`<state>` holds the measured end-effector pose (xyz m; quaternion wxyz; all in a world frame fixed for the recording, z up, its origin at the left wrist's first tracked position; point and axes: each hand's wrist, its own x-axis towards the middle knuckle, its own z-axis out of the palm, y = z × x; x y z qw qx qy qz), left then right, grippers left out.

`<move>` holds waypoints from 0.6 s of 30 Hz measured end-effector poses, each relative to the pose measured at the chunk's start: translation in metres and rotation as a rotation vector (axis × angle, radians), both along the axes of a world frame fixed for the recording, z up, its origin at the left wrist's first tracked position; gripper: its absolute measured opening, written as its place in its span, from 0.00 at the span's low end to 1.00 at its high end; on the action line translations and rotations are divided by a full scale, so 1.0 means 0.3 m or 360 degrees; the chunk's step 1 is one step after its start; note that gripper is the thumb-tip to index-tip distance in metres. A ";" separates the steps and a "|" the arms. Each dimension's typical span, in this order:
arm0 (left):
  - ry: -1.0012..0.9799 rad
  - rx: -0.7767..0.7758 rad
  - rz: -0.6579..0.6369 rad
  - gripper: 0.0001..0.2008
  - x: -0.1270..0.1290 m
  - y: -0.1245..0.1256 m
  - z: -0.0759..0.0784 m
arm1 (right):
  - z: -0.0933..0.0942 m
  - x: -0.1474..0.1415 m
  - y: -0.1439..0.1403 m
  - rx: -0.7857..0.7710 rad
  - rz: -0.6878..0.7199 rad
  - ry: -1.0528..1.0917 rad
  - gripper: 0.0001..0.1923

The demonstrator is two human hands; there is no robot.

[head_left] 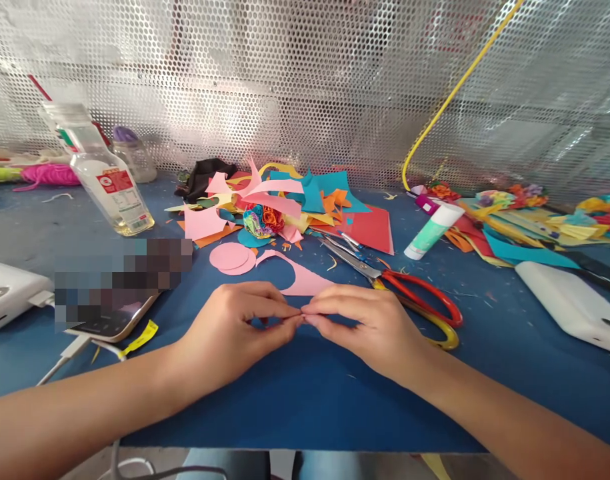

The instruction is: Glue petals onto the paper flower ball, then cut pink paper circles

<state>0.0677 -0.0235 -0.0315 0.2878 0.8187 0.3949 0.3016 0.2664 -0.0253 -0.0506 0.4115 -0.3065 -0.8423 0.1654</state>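
My left hand (245,327) and my right hand (365,323) meet fingertip to fingertip above the front of the blue table. Both are closed in a pinch, and whatever sits between the fingertips is too small or hidden to make out. Just beyond them lies a pink paper offcut (305,279) with a curved cut-out. To its left, pink paper circles (232,257) overlap flat on the table. Scissors (367,268) with red and yellow handles lie beside my right hand, their blades pointing away to the left.
Paper scraps (255,193) with rolled paper flowers (265,220) are heaped at the back. A glue stick (433,231) stands tilted on the right, near a white device (572,303). On the left are a bottle (109,180), a phone (129,307) with cables and a white power bank (15,293).
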 end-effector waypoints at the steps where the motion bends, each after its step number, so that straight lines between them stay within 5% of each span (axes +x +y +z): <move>1: -0.0019 0.0046 -0.0016 0.07 0.000 0.000 -0.002 | 0.000 0.000 -0.001 0.0011 0.0000 0.0012 0.05; 10: -0.0005 0.0262 -0.0068 0.08 -0.001 -0.003 -0.010 | -0.004 -0.007 -0.004 -0.0095 0.0009 0.0052 0.06; 18: -0.0227 -0.0031 -0.0023 0.07 0.002 -0.021 0.011 | 0.015 -0.010 -0.012 -0.0213 -0.0048 0.0264 0.05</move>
